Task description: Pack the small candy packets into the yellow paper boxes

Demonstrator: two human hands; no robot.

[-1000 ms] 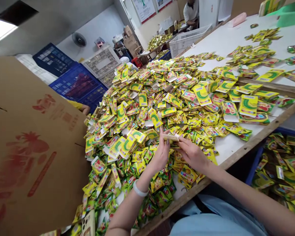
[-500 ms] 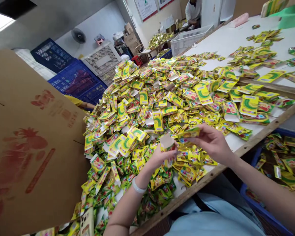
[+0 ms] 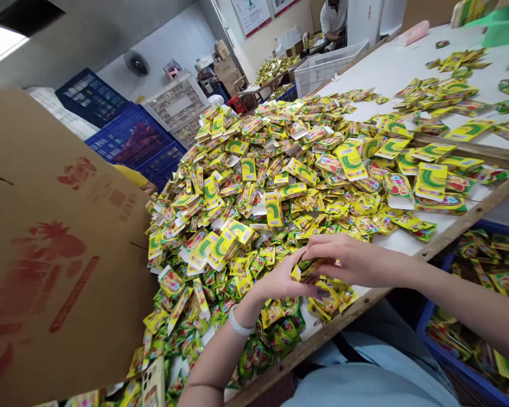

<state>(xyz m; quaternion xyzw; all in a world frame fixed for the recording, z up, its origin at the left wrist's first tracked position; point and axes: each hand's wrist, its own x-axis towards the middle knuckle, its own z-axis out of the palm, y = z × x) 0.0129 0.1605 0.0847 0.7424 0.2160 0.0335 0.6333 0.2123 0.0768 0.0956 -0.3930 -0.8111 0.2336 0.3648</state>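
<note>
Near the table's front edge my two hands meet over the heap of yellow and green packets (image 3: pixel 241 271). My left hand (image 3: pixel 286 278), with a pale bracelet on its wrist, is closed around a small yellow packet (image 3: pixel 307 268). From the right, my right hand (image 3: pixel 343 260) has its fingers closed on the same bunch, touching my left hand. The fingers hide most of what is between them, and the small box seen earlier is hard to make out. Behind them lie many flat yellow boxes (image 3: pixel 274 209) with barcodes.
A large cardboard box (image 3: pixel 110 294) stands at the left. A blue crate (image 3: pixel 426 322) of packets is at the lower right, below the table's wooden edge (image 3: pixel 348 316). A phone (image 3: pixel 153 384) lies bottom left. A person's hand (image 3: pixel 150 187) shows behind the box.
My right hand has moved left and down with its packet, meeting my left hand. My left hand has turned, covering the open box it held. More of the other person's yellow sleeve shows.
</note>
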